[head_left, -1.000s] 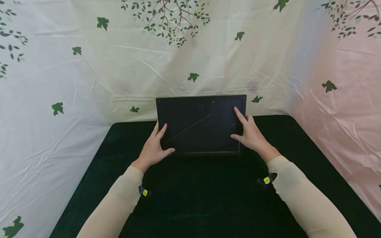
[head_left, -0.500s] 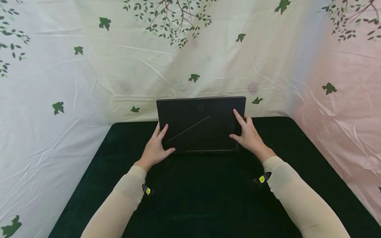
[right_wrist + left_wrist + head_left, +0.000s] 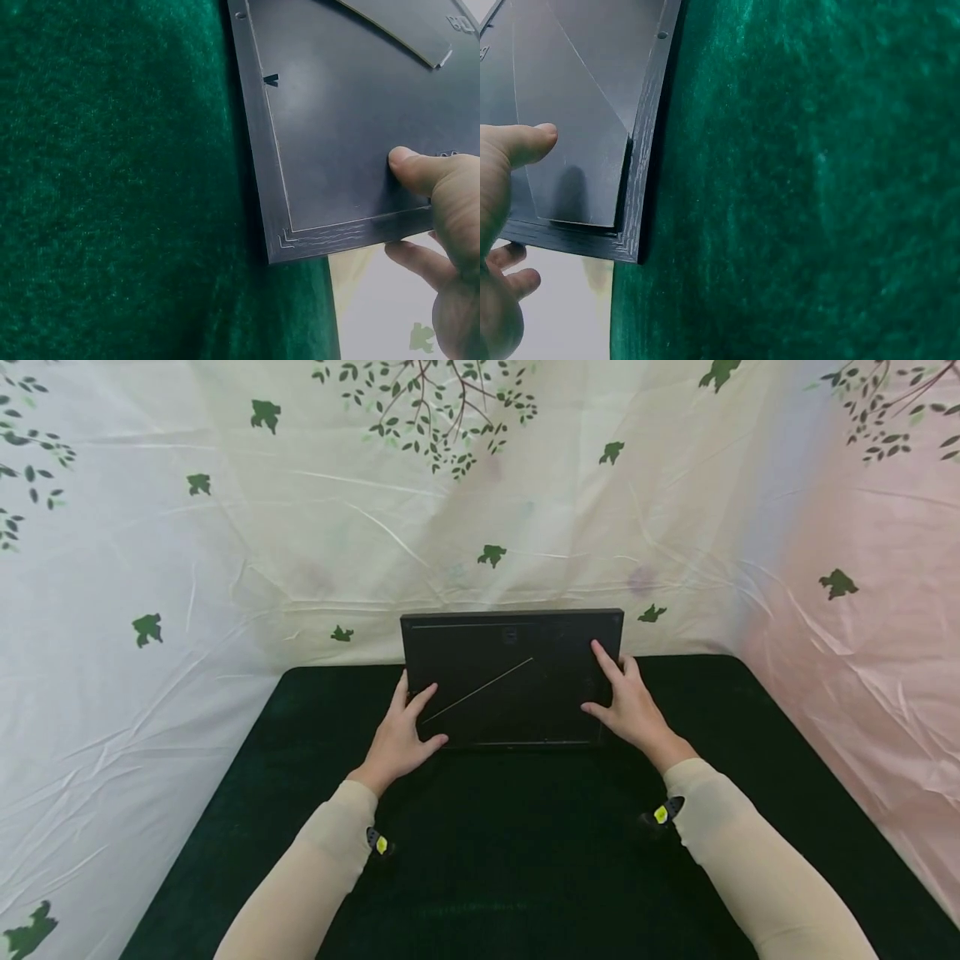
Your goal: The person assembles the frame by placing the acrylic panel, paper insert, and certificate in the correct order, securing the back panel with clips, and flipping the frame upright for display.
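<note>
A black picture frame [image 3: 495, 693] stands on its long edge near the back of the table, its back side facing me. On that back lies a flat stand flap [image 3: 577, 157], its slanted edge showing as a thin pale line in the head view. My left hand [image 3: 397, 739] grips the frame's left side, thumb on the back panel and some fingers round the edge. My right hand [image 3: 633, 706] holds the right side likewise, thumb [image 3: 409, 161] pressed on the panel. The frame's front is hidden, as are some fingertips behind it.
Dark green velvety cloth [image 3: 480, 843] covers the table. Behind it hangs a pale curtain [image 3: 360, 543] printed with leaves and branches, and a pinkish curtain [image 3: 862, 652] hangs at the right. The frame stands close to the table's back edge.
The frame's top edge has dropped slightly and its upper rim shows more, so its tilt has changed. My left hand has shifted a little rightward. Both hands keep their hold.
</note>
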### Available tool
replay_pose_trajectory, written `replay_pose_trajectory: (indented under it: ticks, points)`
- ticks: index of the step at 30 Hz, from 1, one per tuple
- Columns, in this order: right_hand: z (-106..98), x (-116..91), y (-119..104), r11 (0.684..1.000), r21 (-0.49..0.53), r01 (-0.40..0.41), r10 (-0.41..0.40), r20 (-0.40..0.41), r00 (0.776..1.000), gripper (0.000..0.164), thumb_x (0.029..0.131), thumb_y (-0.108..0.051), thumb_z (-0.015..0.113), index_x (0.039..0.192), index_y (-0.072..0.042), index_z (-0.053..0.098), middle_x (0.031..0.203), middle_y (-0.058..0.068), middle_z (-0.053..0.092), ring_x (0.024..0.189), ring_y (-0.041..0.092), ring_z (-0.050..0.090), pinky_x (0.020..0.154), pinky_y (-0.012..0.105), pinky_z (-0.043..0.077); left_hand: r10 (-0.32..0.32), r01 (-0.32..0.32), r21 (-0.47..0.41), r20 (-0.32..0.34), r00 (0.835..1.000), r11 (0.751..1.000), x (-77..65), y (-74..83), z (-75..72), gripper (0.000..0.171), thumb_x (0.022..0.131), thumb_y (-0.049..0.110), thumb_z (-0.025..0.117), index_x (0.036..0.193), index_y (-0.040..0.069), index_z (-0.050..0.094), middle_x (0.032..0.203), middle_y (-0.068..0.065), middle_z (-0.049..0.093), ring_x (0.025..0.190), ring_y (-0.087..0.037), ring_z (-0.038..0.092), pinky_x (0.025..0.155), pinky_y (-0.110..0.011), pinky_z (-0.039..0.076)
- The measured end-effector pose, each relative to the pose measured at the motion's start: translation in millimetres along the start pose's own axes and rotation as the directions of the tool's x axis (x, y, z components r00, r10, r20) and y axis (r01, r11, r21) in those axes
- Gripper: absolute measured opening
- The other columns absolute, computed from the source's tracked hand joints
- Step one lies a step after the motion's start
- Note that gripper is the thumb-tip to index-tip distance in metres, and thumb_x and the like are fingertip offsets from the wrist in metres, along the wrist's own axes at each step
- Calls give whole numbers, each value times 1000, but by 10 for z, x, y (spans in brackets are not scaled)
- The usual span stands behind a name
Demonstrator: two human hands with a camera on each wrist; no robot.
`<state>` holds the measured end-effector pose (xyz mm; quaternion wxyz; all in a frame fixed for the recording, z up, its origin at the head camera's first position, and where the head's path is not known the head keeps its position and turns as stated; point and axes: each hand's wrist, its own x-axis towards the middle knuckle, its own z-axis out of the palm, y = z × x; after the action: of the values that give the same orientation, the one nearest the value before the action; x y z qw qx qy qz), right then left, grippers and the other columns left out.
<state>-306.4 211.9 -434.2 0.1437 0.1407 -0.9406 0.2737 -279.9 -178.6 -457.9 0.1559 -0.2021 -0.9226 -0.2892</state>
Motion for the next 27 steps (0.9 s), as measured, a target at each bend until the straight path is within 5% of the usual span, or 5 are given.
replay_pose_trajectory:
  ticks: [12, 17, 24, 27]
  points:
    - [15, -1, 31, 1000, 2, 3, -3, -11, 1000, 115, 76, -19, 84, 151, -48, 1, 138, 29, 26, 72, 27, 49, 60, 38, 42, -45, 45, -62, 0, 999, 997, -30, -15, 70, 53, 79, 27, 81, 128, 18, 61, 161, 2, -6, 143, -32, 19, 101, -50, 40]
    - [-15, 12, 15, 1000, -5, 18, -18, -17, 1000, 115, 75, -21, 84, 151, -47, 1, 142, 30, 23, 80, 32, 53, 61, 41, 46, -67, 67, -52, 1, 998, 996, -52, 4, 79, 49, 79, 25, 81, 124, 17, 64, 161, 2, -6, 144, -32, 17, 102, -49, 39]
    - [-160, 95, -47, 998, -22, 62, -64, -76, 995, 111, 76, -24, 83, 152, -45, 4, 148, 28, 19, 109, 44, 49, 79, 56, 48, -69, 69, -50, 2, 998, 996, -76, 21, 85, 46, 79, 26, 80, 122, 20, 64, 161, -2, -8, 143, -34, 18, 98, -49, 43]
    - [-214, 106, -57, 997, -30, 70, -72, -86, 994, 109, 77, -25, 82, 152, -45, 6, 149, 27, 20, 103, 41, 53, 79, 55, 48, -68, 67, -52, -14, 998, 996, -116, 56, 83, 44, 80, 26, 79, 122, 21, 64, 161, -6, -8, 142, -36, 20, 89, -49, 48]
